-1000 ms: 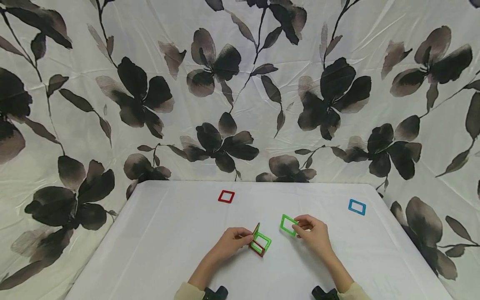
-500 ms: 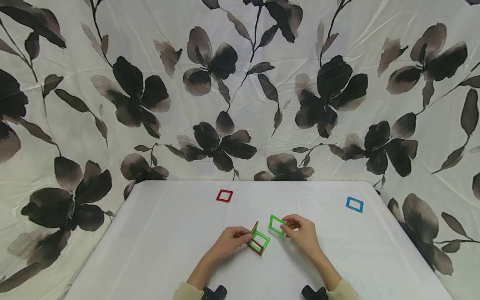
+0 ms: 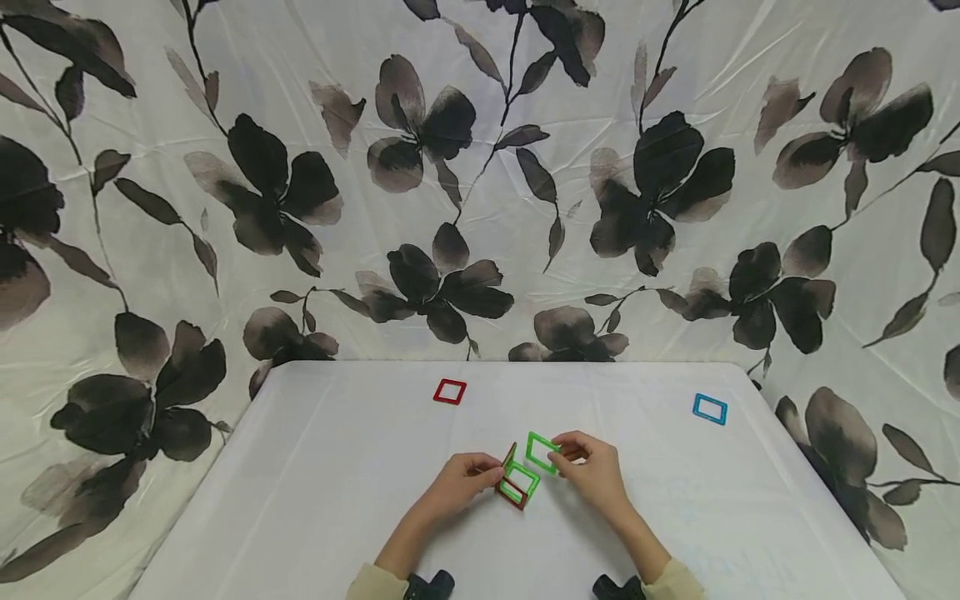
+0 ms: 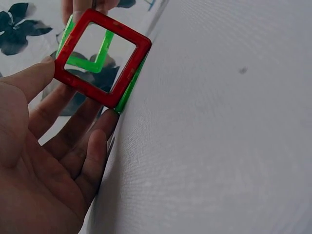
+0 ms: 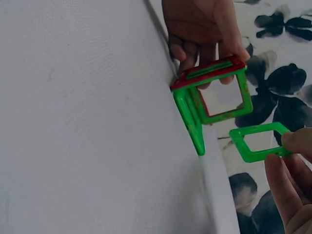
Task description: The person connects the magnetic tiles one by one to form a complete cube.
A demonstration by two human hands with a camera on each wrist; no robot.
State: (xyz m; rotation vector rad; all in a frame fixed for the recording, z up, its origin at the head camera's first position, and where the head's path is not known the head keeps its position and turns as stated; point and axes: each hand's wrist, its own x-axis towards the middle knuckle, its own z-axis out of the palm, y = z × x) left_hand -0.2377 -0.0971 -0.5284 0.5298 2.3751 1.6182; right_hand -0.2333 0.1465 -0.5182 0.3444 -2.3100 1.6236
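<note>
1. The left hand (image 3: 459, 485) pinched the joined red and green square frames (image 5: 199, 105) between thumb and fingers, lying at their nine o'clock in the head view.
2. Those joined frames were over the near half of the white tabletop (image 3: 300, 467), some set at an angle to others; whether their base touched the surface could not be told.
3. The right hand (image 3: 594, 468) gripped a loose green square frame (image 5: 261, 155) between thumb and fingers, on that frame's side between three and four o'clock.
4. This frame was tilted, just beside the joined ones but apart, between one and two o'clock from them.
5. Also from the joined frames, a red square frame (image 3: 447, 402) lay flat between ten and eleven o'clock, and a blue square frame (image 3: 708, 419) well apart, just past two.
6. At twelve o'clock, beyond the tabletop, hung floral fabric (image 3: 555, 250).
</note>
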